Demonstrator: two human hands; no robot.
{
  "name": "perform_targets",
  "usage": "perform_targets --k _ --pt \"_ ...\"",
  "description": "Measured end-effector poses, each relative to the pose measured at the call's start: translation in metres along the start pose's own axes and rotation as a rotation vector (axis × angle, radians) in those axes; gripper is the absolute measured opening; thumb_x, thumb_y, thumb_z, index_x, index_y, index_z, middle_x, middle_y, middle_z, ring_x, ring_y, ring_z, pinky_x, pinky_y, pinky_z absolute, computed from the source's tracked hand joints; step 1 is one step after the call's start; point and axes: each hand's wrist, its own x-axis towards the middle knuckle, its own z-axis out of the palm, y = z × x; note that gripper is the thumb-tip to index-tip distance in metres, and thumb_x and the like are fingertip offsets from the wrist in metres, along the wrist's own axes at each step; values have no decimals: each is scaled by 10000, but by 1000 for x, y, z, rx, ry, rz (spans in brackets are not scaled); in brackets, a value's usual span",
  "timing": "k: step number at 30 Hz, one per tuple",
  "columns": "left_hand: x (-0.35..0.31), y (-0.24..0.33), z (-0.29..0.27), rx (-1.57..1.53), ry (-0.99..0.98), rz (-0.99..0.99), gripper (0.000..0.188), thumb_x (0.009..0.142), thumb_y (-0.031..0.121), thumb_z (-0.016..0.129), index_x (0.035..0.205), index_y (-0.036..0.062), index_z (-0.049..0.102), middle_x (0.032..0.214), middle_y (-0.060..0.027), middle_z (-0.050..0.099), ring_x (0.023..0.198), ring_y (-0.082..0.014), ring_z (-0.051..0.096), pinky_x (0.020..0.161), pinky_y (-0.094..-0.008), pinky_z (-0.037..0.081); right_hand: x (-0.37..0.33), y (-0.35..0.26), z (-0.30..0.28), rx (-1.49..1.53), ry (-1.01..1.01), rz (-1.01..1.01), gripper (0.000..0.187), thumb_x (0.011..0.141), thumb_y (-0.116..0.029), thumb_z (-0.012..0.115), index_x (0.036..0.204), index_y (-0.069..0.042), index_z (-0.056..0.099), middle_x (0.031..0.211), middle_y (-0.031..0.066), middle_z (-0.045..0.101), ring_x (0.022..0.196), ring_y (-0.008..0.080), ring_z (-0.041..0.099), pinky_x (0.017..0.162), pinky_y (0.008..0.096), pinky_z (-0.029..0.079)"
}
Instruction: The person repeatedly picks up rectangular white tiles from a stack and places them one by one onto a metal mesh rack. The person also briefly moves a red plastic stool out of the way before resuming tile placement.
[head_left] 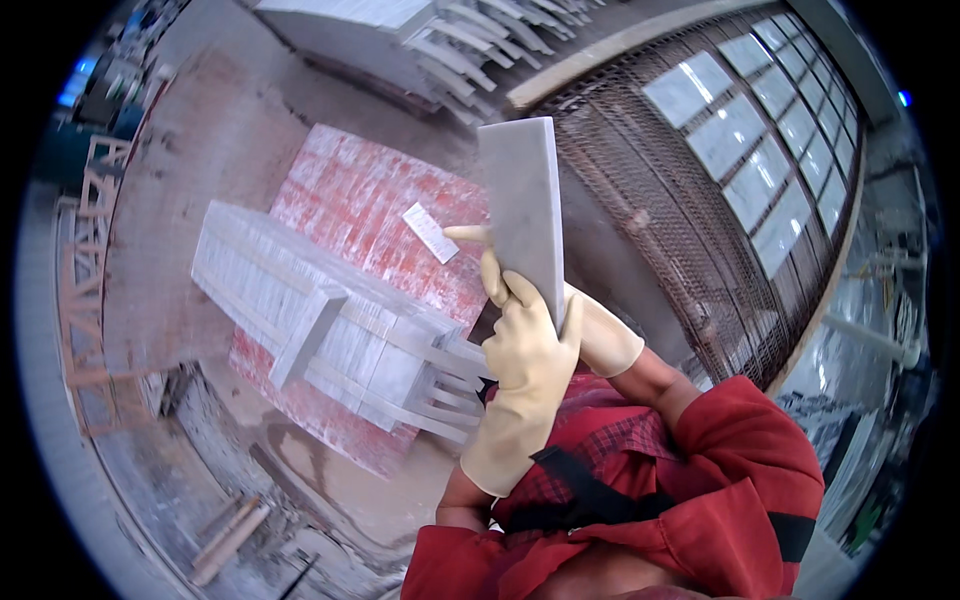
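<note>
Upright in front of my chest is a grey rectangular stone tile [525, 200] with a pale, slightly bowed-looking edge. My left hand [527, 350], in a cream rubber glove, is closed round its lower end, thumb on the right side. Behind the tile is my gloved right hand [605, 335]; its cuff shows on the right and some fingers stick out past the left edge, one stretched outward. The rest of that hand is hidden. Beyond that fingertip, a small white strip with dark marks [430, 233] lies on a worn red board [370, 190].
On the red board rests a block of stacked grey tiles [270, 275] with pale strips, one tile [308, 335] lying across it. Another stack [350, 35] stands behind. At right, a mesh bed [640, 180] carries glossy tiles [755, 180]. Wood pieces [232, 540] lie lower left.
</note>
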Motion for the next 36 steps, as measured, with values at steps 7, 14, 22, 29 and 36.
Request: perform_targets --k 7,14,22,29,36 --pt "-32 63 19 90 75 247 805 935 544 689 1442 -58 521 1058 -219 714 724 -376 717 622 -494 582 -65 -75 -10 191 -56 -179 734 1038 -455 555 1536 65 410 874 -25 538 732 55 450 664 222 406" --pt "-57 114 29 183 22 409 673 952 512 668 1422 37 593 870 -181 689 652 -354 699 556 -488 558 -116 -109 -30 226 -26 -278 839 1006 -355 657 1582 133 291 853 -57 445 722 42 383 673 203 367" --pt "-69 128 50 213 144 580 618 951 505 657 1391 72 621 747 -120 631 544 -252 628 452 -402 510 -149 -106 -51 249 -31 -332 827 988 -386 687 1563 106 352 874 8 522 719 41 443 661 197 395" --pt "-68 135 53 84 75 581 530 953 482 665 1229 30 658 806 -128 653 607 -282 676 509 -419 546 -158 -89 -77 229 -36 -326 818 973 -414 713 1545 82 405 893 65 588 716 40 496 651 191 420" --pt "-73 135 58 -39 118 609 342 918 356 753 1016 36 686 866 -120 686 654 -300 660 571 -429 537 -143 -83 -109 -151 -94 -261 921 928 -708 630 1372 99 616 741 45 676 597 58 540 528 211 429"
